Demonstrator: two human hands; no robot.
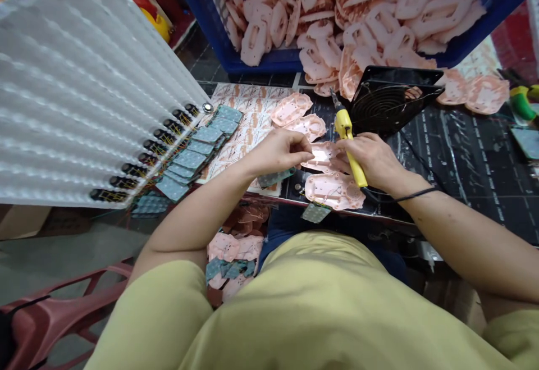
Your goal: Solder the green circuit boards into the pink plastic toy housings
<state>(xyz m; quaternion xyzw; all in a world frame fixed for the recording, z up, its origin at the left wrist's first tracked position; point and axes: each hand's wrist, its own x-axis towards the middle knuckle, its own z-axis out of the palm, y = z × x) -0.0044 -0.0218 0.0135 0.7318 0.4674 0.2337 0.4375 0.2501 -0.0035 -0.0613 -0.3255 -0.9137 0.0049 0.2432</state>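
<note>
My left hand (281, 151) is closed in a pinch on the edge of a pink plastic shell (322, 155) lying on the dark worktop (458, 151). My right hand (373, 159) grips a yellow-handled soldering iron (348, 141), its tip pointing up and away, and also rests on the same shell. Another pink shell (336, 190) lies just below them, near the table's front edge. Two more pink shells (298, 116) sit just beyond my left hand.
A blue crate (219, 39) full of pink shells stands at the back. A black fan (385, 103) sits behind my right hand. Left, a white corrugated tray (84, 89) holds rows of teal circuit boards (202, 148) with wires. More shells fill a container (236, 257) under the table.
</note>
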